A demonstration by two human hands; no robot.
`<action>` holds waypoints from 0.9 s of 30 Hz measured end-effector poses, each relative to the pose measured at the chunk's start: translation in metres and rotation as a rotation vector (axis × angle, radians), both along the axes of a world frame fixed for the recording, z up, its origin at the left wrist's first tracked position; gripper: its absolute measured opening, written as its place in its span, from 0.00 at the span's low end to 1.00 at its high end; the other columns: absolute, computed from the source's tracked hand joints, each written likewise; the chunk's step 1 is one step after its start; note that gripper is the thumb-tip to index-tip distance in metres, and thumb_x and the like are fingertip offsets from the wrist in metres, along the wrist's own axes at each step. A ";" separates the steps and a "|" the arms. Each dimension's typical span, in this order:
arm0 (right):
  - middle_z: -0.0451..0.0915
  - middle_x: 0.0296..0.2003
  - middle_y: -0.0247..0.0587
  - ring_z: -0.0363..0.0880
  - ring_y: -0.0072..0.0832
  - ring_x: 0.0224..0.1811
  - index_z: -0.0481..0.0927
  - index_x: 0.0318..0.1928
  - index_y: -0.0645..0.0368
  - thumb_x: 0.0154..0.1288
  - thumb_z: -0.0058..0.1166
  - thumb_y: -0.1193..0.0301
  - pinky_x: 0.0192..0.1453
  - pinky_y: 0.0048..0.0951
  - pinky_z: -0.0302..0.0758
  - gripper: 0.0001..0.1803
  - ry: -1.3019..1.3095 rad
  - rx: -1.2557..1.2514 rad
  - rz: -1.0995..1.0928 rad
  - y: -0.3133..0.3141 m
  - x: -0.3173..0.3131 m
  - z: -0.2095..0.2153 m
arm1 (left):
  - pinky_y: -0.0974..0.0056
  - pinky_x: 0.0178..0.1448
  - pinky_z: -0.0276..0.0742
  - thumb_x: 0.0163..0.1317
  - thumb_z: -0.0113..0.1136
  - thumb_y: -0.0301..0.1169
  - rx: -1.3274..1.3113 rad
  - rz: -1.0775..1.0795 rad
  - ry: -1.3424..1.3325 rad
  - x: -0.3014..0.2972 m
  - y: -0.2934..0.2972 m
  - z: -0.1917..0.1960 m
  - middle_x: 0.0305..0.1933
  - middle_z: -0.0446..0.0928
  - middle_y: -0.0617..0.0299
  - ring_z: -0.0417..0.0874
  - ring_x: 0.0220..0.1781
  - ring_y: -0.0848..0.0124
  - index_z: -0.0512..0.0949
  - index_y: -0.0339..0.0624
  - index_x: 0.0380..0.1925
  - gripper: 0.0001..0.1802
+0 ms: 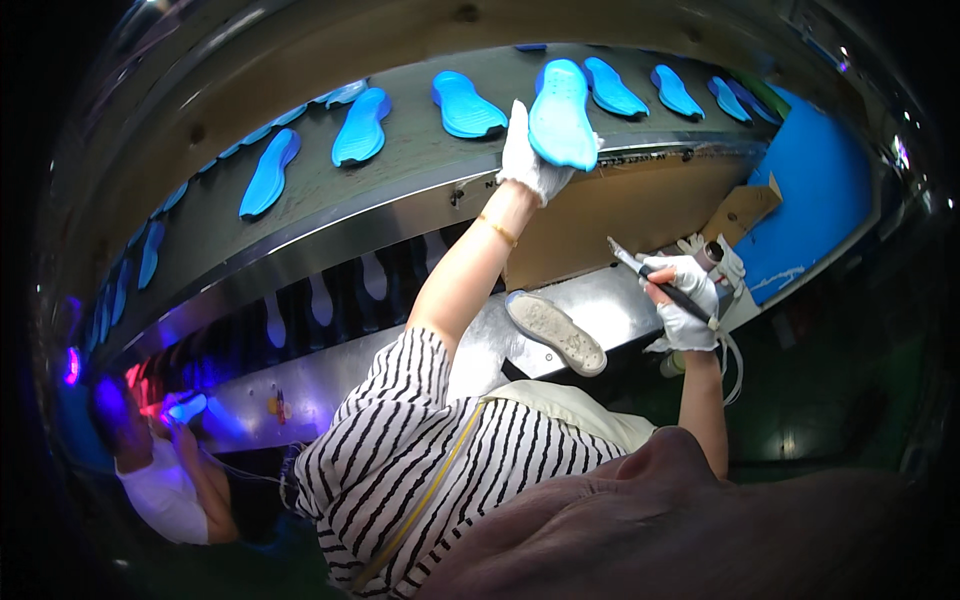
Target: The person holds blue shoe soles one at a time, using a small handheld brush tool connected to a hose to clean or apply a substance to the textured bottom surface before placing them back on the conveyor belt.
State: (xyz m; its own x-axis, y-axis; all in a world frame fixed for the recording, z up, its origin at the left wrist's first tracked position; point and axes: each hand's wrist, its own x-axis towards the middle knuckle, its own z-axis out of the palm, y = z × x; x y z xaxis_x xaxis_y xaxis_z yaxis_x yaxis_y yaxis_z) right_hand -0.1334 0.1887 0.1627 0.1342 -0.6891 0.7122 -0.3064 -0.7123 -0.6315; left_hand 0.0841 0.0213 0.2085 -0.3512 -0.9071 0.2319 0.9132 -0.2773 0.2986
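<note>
My left hand (530, 160), in a white glove, is stretched forward to the belt's near edge. Its thumb lies along one side of a bright blue shoe sole (563, 115), and the other fingers are mostly hidden behind it. Lower right, my right hand (688, 300) wears a white glove with some fingertips bare. It is closed round a slim black-handled brush-like tool (680, 296), whose pale tip points up and left; a thin whitish tube trails from its back end. Between my arms, a pale sole (555, 332) with a rough, speckled face rests on the metal bench (480, 355).
Several blue soles (468, 105) lie spaced along a dark conveyor belt (310, 180). Beneath its rail are a cardboard panel (590, 220) and a rack of dark soles (320, 298). A blue board (820, 190) stands right. At lower left, a co-worker (165, 480) holds a sole under violet light.
</note>
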 end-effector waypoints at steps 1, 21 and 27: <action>0.78 0.32 0.40 0.76 0.28 0.34 0.78 0.31 0.61 0.49 0.59 0.87 0.40 0.25 0.72 0.09 0.007 -0.003 0.013 -0.001 0.003 -0.003 | 0.40 0.69 0.55 0.62 0.37 0.64 -0.018 0.025 0.050 0.005 -0.017 -0.006 0.67 0.53 0.42 0.55 0.67 0.43 0.51 0.35 0.65 0.46; 0.80 0.38 0.38 0.77 0.23 0.41 0.78 0.35 0.62 0.50 0.59 0.87 0.46 0.22 0.72 0.12 0.067 0.201 0.161 0.001 0.032 -0.029 | 0.55 0.59 0.57 0.51 0.60 0.46 -1.157 1.504 -2.047 0.140 0.038 -0.008 0.33 0.78 0.64 0.75 0.41 0.66 0.82 0.58 0.33 0.11; 0.81 0.38 0.41 0.79 0.25 0.39 0.79 0.36 0.62 0.53 0.57 0.87 0.48 0.24 0.74 0.11 -0.272 0.477 0.076 -0.023 0.011 -0.069 | 0.67 0.44 0.72 0.66 0.51 0.37 -0.642 1.288 -0.700 0.132 0.111 0.039 0.38 0.76 0.57 0.75 0.37 0.72 0.75 0.37 0.35 0.13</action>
